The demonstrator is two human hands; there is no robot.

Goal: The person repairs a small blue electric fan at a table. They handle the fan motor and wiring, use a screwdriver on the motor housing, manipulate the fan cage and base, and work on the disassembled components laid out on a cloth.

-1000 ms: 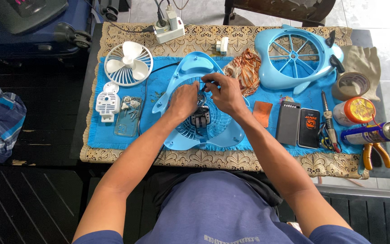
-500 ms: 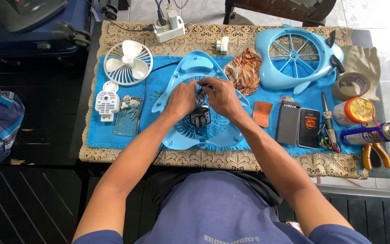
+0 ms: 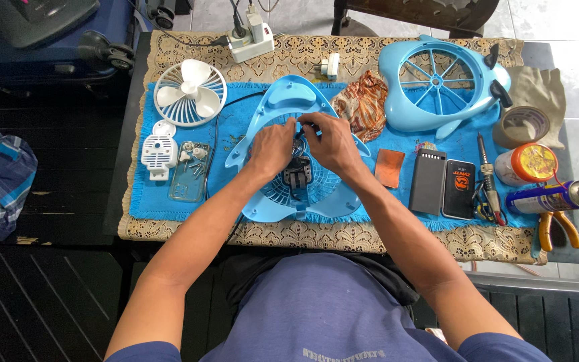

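A light blue fan housing (image 3: 283,100) lies open on the blue cloth (image 3: 236,121), with a small black motor (image 3: 297,175) in its round grille. My left hand (image 3: 271,147) and my right hand (image 3: 330,141) meet over the housing just above the motor. Their fingertips pinch something small and dark between them; what it is I cannot make out. Both hands rest against the housing's inner face.
A white fan blade in its guard (image 3: 189,93) and a white cover (image 3: 159,149) lie to the left. The other blue housing half (image 3: 437,84), tape roll (image 3: 522,125), soldering iron (image 3: 487,177), spray can (image 3: 551,198), pliers (image 3: 557,228) and two dark phones (image 3: 443,182) lie right.
Both hands have shifted slightly up the housing, away from the motor, and their fingertips have come closer together.
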